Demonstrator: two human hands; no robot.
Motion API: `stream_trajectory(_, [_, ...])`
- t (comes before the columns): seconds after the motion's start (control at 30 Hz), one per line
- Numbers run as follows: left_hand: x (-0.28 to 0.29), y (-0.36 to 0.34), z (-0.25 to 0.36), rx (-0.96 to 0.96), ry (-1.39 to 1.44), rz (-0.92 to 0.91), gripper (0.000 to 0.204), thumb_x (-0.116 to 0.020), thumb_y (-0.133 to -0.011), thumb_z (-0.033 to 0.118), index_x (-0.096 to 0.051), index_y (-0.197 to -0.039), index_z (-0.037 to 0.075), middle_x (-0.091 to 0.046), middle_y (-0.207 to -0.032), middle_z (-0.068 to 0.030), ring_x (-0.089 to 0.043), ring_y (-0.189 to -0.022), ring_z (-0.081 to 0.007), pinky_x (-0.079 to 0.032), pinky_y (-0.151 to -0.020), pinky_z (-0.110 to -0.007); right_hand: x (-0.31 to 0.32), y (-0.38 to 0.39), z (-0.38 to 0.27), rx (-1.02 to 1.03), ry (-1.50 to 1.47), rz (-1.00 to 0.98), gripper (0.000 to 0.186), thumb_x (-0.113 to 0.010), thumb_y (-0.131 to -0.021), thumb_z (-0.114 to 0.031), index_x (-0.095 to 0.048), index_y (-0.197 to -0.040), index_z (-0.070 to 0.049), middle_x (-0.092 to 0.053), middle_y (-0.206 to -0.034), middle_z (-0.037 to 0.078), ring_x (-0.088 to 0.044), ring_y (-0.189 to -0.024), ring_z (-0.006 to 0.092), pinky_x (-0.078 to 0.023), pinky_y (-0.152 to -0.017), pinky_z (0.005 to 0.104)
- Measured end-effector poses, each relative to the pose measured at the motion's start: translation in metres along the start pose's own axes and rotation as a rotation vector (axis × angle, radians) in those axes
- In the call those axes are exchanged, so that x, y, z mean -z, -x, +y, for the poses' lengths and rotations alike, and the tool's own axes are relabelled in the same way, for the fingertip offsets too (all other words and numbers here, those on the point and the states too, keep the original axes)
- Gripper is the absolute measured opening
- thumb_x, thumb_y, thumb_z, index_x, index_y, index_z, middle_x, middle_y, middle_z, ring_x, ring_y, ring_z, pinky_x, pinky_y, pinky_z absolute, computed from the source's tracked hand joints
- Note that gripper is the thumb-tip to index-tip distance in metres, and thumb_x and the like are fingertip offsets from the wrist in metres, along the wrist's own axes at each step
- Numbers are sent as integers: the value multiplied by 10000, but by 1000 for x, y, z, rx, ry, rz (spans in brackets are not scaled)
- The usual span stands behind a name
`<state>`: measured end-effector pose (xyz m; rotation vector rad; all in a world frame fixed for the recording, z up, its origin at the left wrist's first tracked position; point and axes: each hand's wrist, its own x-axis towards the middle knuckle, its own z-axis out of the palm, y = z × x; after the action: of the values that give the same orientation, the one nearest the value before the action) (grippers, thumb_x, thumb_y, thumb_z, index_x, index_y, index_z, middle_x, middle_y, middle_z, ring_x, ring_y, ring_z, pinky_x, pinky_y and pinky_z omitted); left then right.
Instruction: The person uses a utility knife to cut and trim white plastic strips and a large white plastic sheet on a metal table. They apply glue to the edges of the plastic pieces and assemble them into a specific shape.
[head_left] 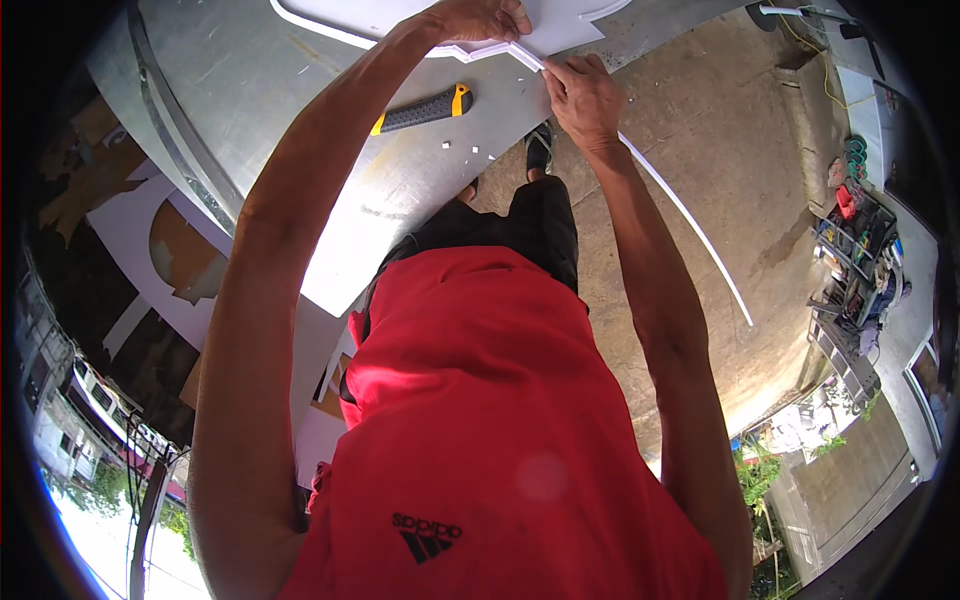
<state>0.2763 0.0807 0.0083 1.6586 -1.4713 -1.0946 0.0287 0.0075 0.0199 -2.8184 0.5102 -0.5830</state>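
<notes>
Your grey sheet-metal desk fills the top left, and on it lies a flat white foam board cut to curved shapes. From that board's near edge a long thin white strip trails off past the desk over the concrete floor. A black and yellow utility knife rests on the desk just beside your left hand, which presses closed on the board's edge; your right hand pinches the strip's upper end

Bright daylight, strong fisheye bending, perhaps glare.
</notes>
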Motion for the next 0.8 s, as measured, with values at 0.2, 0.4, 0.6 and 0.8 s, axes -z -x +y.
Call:
stream_trajectory(0.2, [1,0,-3,45,102,-24,154,-738,-834,45,-780,-982,31,-764,-883,-84,-697,-814,-154,-576,-762,-308,-2,1,1,43,-19,-17,202,-759,-783,-118,-732,-981,-152,-611,-803,8,-620,-817,236,-555,-682,364])
stream_trajectory(0.4, [-3,4,-14,23,256,-45,162,-669,-876,-39,-775,-982,24,-758,-882,-77,-681,-825,-135,-565,-757,-288,-5,2,3,76,-52,5,190,-756,-796,-108,-730,-983,-127,-601,-816,18,-609,-816,238,-550,-683,367])
stream_trajectory(0.6, [-5,10,-10,-148,-1,-13,173,-639,-905,-50,-767,-995,24,-756,-894,-51,-665,-829,-117,-551,-762,-266,-4,3,4,96,-25,-12,182,-752,-783,-96,-724,-962,-118,-613,-845,13,-619,-840,230,-561,-700,360])
stream_trajectory(0.8, [-7,8,-26,-35,313,-8,184,-648,-896,-42,-776,-1004,33,-754,-891,-38,-656,-821,-114,-545,-753,-267,-6,2,6,115,-51,-22,202,-751,-774,-85,-719,-972,-109,-614,-865,17,-615,-844,238,-561,-725,357])
